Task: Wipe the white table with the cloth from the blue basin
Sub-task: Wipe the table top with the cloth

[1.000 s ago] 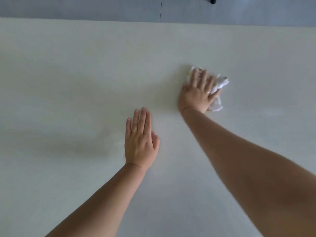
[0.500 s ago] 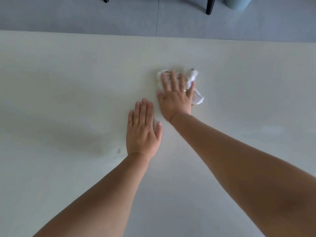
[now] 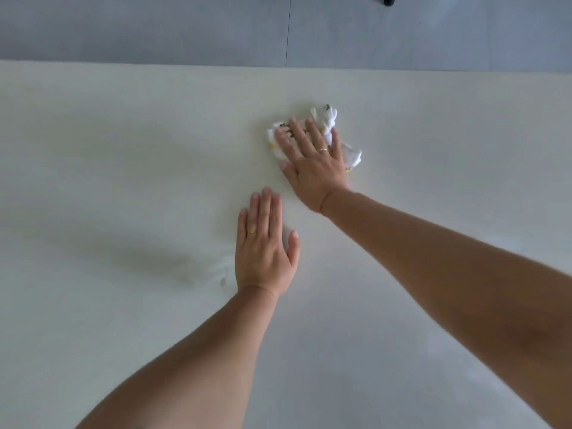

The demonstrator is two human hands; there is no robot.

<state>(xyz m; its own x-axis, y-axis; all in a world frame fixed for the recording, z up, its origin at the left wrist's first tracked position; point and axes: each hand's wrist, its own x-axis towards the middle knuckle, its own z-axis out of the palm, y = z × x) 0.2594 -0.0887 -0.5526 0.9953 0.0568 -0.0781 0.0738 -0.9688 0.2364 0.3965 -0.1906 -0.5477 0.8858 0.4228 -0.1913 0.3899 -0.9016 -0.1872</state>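
— Cloth, where is it?
— It lies crumpled on the white table, under the right hand. The fingers are straight and spread and press flat on it; they do not curl around it.
— And the left hand?
— Near the cloth, on the side closer to the person, flat on the table, fingers straight and together, holding nothing.
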